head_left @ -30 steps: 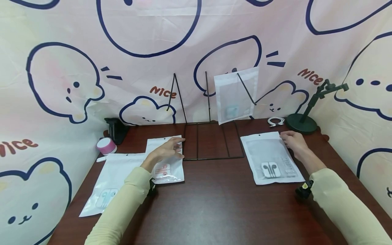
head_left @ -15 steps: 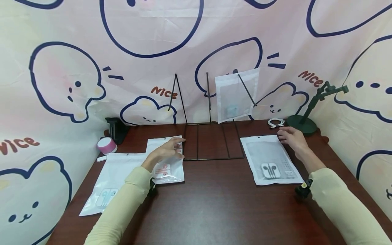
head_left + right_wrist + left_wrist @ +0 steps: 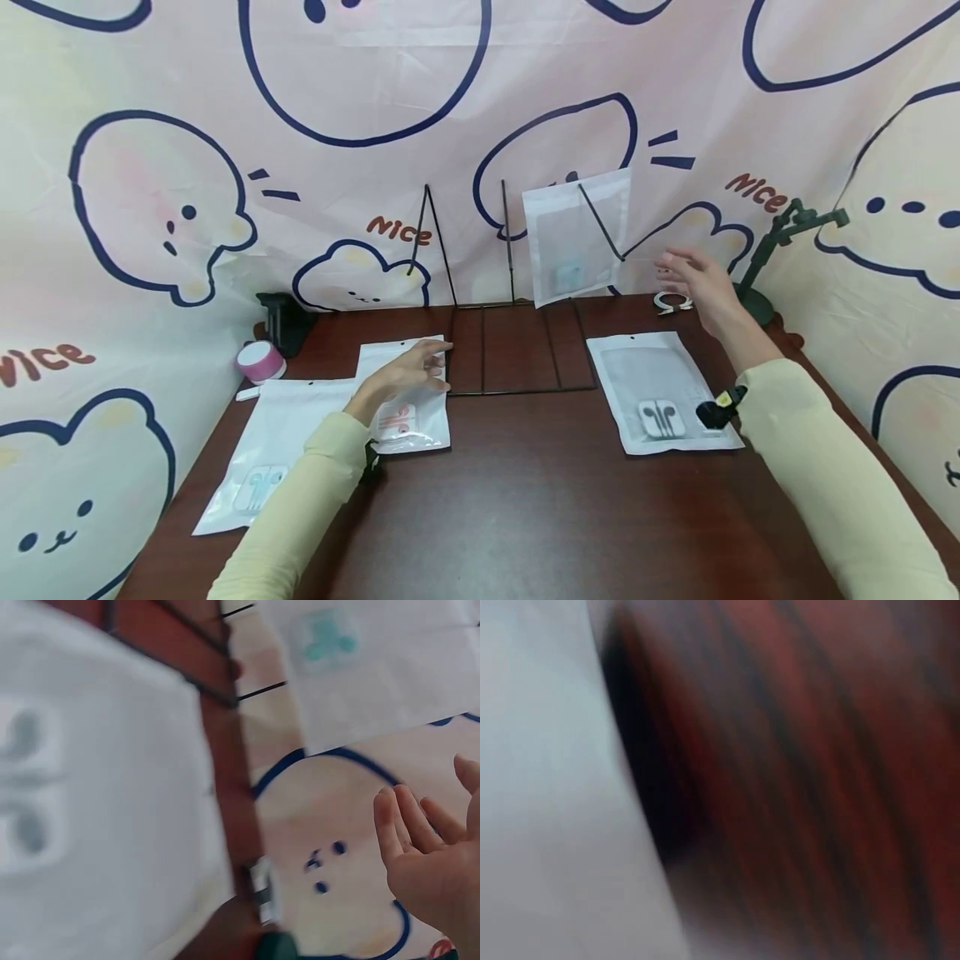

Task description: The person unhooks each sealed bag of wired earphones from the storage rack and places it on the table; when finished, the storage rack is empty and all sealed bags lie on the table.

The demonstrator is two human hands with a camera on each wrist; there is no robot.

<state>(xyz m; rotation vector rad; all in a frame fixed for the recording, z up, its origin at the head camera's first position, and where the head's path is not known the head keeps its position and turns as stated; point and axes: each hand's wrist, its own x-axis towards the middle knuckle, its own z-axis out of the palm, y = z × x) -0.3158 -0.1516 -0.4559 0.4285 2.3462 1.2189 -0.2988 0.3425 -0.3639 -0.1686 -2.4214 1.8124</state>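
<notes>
My left hand (image 3: 405,371) lies over a small white pouch (image 3: 393,429) with a reddish item inside. Its loosely bent fingers reach the left side of a black wire rack (image 3: 482,350); contact with either is unclear. Raised off the table, my right hand (image 3: 701,292) has nothing in it, its fingers loosely extended in the right wrist view. Below it lies a white pouch (image 3: 637,367) with earphones in a case showing. Another white pouch (image 3: 573,242), with a teal item inside, hangs on the rack's right hook. The left wrist view is blurred, showing a white surface (image 3: 547,787).
A larger white earphone pouch (image 3: 300,417) lies at the left. Behind it stand a pink-and-white round container (image 3: 260,362) and a black stand (image 3: 287,323). At the back right are a coiled white cable (image 3: 667,308) and a green stand (image 3: 765,258).
My right hand has lifted from the right pouch's upper corner, going up and slightly left. Its fingers have spread. The left hand and the pouches stay in place.
</notes>
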